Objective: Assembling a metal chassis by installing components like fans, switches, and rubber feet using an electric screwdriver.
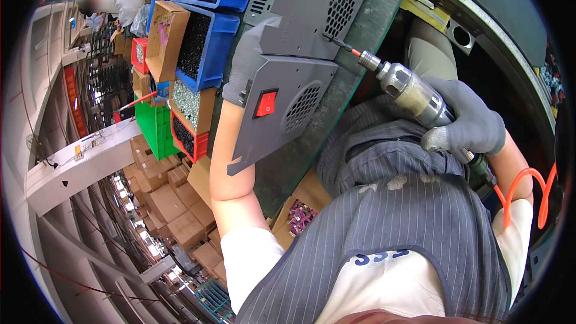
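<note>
My right hand (468, 117), in a grey glove, is closed round a power screwdriver (414, 93) with a silver and black body. Its red-and-dark bit points left, and the tip meets or nearly meets the edge of a dark grey metal housing (303, 18) with a honeycomb vent. Nearer to me, a second grey panel (270, 129) carries a red rocker switch (267, 103) and a round vent. My left hand (247, 54), also gloved, grips the housing at its left side. Some of its fingers are hidden, and the panel covers part of that forearm.
Blue bins (216, 42) of black parts stand at the far left of the green work surface (366, 24). Beside them are a cardboard tray of silver screws (187, 105), a red bin (183, 138) and a green crate (153, 129). An orange coiled hose (522, 174) hangs at right.
</note>
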Demonstrator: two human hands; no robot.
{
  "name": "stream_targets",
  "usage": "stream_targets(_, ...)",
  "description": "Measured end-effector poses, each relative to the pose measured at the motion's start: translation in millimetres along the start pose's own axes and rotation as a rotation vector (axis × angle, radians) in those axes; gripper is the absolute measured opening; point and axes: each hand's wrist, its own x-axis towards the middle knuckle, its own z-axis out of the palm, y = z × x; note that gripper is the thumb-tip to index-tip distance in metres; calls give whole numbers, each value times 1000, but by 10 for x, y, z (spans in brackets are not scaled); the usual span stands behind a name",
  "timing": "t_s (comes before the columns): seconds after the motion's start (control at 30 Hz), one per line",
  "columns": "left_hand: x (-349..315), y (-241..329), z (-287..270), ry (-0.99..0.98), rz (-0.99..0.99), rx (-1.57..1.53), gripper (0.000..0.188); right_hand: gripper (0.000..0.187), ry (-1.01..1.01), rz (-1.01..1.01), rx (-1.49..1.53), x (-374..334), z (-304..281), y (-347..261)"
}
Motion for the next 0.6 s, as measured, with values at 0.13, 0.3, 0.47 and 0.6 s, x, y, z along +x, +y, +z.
stream_targets(0.13, -19, -143, 45, 44, -40, -168, 28, 78, -31, 189, -44, 5, -11, -114)
stream_targets(0.3, -1, -32, 23, -26, 51, -40, 25, 78, -21, 144, -31, 32, -2, -114)
stream_targets(0.47, -20, 49, 27, -25, 26, -213, 25, 65, -26, 27, -23, 55, 5, -69)
stream_targets(0.6, -17, 8, 57, 10, -62, -264, 26, 61, -46, 75, 25, 78, 2, -141)
